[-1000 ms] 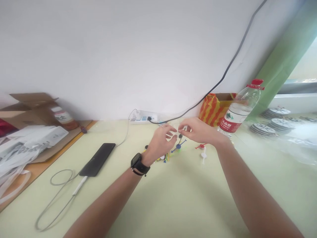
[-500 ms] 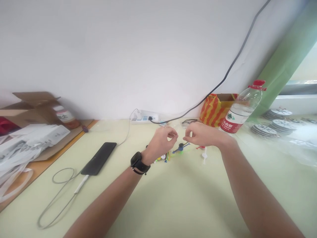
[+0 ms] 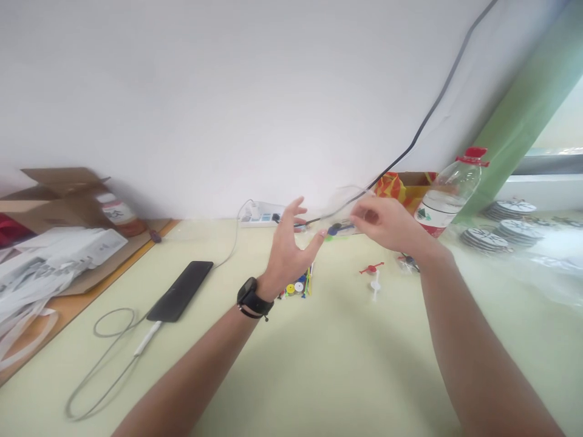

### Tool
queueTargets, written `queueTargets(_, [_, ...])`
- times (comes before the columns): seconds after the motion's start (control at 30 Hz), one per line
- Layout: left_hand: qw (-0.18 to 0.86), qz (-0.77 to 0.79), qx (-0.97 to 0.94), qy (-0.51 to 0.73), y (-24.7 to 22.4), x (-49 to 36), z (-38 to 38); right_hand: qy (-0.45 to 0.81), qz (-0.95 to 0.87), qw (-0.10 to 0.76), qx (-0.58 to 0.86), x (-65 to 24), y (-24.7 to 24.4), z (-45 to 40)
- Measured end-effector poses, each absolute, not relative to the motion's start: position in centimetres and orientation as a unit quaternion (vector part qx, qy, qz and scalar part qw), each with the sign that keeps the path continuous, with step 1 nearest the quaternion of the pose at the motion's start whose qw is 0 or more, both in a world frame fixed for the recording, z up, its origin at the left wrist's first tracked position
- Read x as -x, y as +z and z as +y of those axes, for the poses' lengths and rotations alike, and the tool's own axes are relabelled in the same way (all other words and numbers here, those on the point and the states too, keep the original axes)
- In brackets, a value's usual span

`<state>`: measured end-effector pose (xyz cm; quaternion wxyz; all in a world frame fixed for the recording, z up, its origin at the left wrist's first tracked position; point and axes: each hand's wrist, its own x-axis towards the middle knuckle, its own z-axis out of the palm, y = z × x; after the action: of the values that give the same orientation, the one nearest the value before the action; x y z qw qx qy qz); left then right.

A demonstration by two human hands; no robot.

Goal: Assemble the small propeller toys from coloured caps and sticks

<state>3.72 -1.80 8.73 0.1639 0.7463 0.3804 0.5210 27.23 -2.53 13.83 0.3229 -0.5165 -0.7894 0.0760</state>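
Note:
My right hand (image 3: 380,221) has its fingers pinched on what looks like a small clear plastic bag (image 3: 344,203), blurred by motion. A blue and black piece (image 3: 336,229) with thin arms shows in it, beside a green bit. My left hand (image 3: 291,243), with a black watch (image 3: 249,294) on its wrist, is open, fingers spread, left of the bag; its thumb tip is close to the blue piece. Under it lies a cluster of colourful small plastic parts (image 3: 298,286), partly hidden. A red piece (image 3: 372,268) and a white piece (image 3: 375,285) rest on the table below my right hand.
A black phone (image 3: 181,291) with a cable lies at the left. By the wall sit a power strip (image 3: 259,215) and a red-yellow bag (image 3: 389,187). At the right stand a large water bottle (image 3: 439,203) and stacked discs (image 3: 485,240). A cardboard box (image 3: 64,197) is far left.
My left hand has opened from its pinch. My right hand has moved up and to the right, lifting the bag with the blue piece off the table. The colourful parts are less covered.

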Motion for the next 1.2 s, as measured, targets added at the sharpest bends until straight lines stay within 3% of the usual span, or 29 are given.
queueTargets(0.1, [0.182, 0.389, -0.756, 0.494, 8.0, -3.6, -1.4, 0.103, -0.807, 0.277, 0.511, -27.2, 13.5, -2.4])
queueTargets(0.3, [0.257, 0.394, -0.776, 0.421, 6.2, -3.8, -0.7, 0.067, -0.789, 0.370, 0.486, -25.8, 13.0, -2.1])
queueTargets(0.63, [0.301, 0.435, -0.745, 0.406, 5.5, -3.4, 0.3, 0.106, -0.819, 0.338, 0.451, -24.5, 12.0, -1.2])
queueTargets(0.77, [0.326, 0.424, -0.741, 0.405, 5.1, -3.3, 0.6, 0.094, -0.803, 0.393, 0.439, -24.4, 12.8, -2.0])
queueTargets(0.83, [0.343, 0.417, -0.735, 0.410, 5.2, -3.1, 0.7, 0.110, -0.806, 0.372, 0.446, -24.6, 13.0, -2.2])
queueTargets(0.9, [0.379, 0.406, -0.731, 0.398, 5.6, -3.0, 0.6, 0.137, -0.816, 0.341, 0.446, -24.9, 13.1, -2.2])
queueTargets(1.07, [0.524, 0.337, -0.708, 0.333, 5.8, -3.2, 0.1, 0.192, -0.803, 0.374, 0.422, -25.3, 13.5, -2.5])
queueTargets(1.2, [0.524, 0.316, -0.709, 0.350, 5.0, -4.0, -0.1, 0.221, -0.801, 0.362, 0.423, -25.0, 14.3, -3.3])
